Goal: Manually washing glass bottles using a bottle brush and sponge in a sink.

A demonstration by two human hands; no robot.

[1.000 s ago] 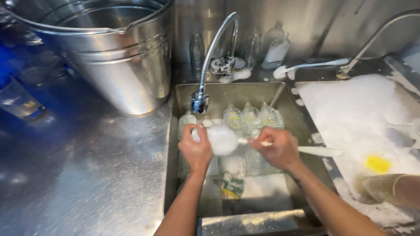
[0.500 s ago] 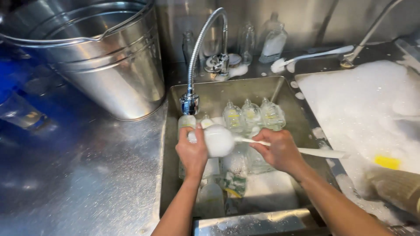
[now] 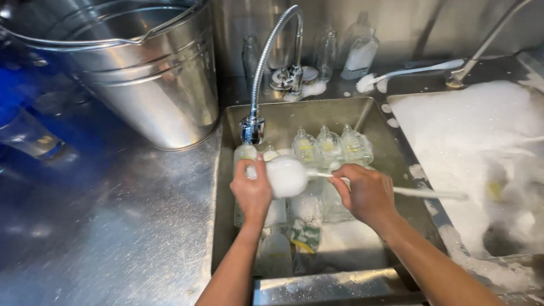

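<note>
My left hand [image 3: 251, 190] is closed round a small clear bottle [image 3: 246, 154] held over the sink [image 3: 362, 116]. My right hand [image 3: 367, 192] pinches the white brush handle [image 3: 422, 193], its foamy head [image 3: 286, 177] at the bottle. Best kept low and turned slowly. Room is tight: bottles [image 3: 328, 144] lie below, the faucet nozzle [image 3: 253, 129] just beyond, suds basin [image 3: 470, 141] right, steel bucket [image 3: 141, 73] far left.

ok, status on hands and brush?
Left hand gripping clear bottle under faucet. Right hand holding white long-handled bottle brush, foam head at bottle. Steel sink crowded with bottles.
</note>
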